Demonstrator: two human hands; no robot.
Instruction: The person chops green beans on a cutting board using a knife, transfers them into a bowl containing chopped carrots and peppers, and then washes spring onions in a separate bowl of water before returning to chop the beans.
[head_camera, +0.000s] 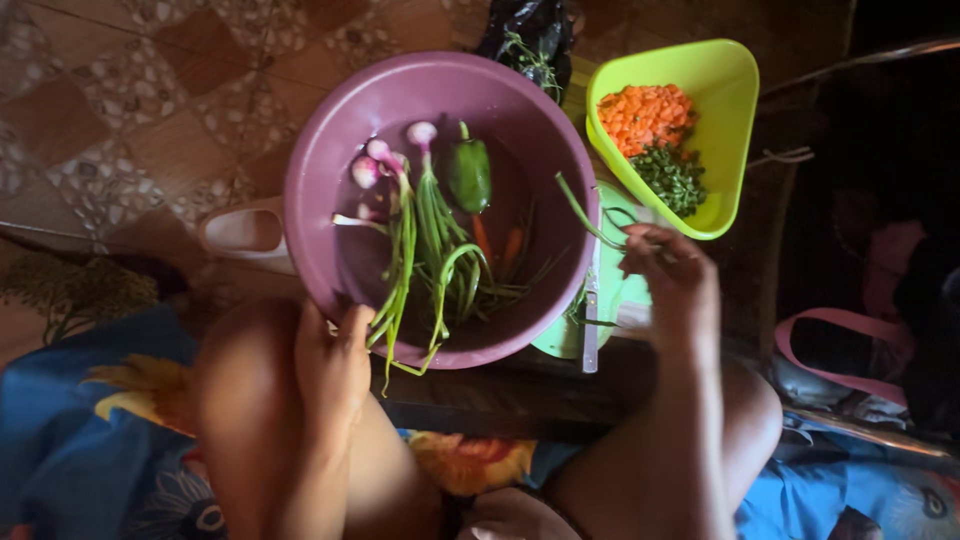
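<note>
- Your left hand (335, 360) grips the purple basin's (330, 130) near rim.
- Three spring onions (405, 235) and one green pepper (468, 175) inside, bulbs pointing away.
- Your right hand (675, 285) pinches one green stalk (585, 215), slanting up-left.

Dim, lit from upper left, right side dark

My left hand (330, 365) sits low by my knee, fingers curled in a loose grip. My right hand (675, 285) is raised, forearm extended, fingertips pinched together.
</note>
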